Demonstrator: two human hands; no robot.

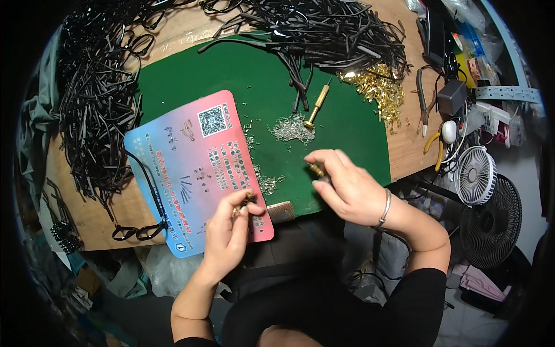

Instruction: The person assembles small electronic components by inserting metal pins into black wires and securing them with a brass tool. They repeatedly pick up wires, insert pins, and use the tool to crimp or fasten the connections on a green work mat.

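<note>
Over the lower right edge of a pink-and-blue printed mat (173,156), my left hand (226,231) is closed in a pinch on a small dark and gold piece (248,200). Its exact kind is too small to make out. My right hand (355,188) hovers above the green work mat (347,133), fingers closed around a small brass-coloured piece (316,169) mostly hidden by them. Beyond the right hand lies a pile of tiny silver screws (292,130). A brass screwdriver (318,105) rests with its wide end at that pile.
Black eyeglass temples (335,34) are heaped at the back, with more dark frame parts (95,127) along the left. Gold metal parts (381,92) lie at the back right. Glasses (140,232) sit near the left front. Pliers (432,151) and a white fan (475,175) are right.
</note>
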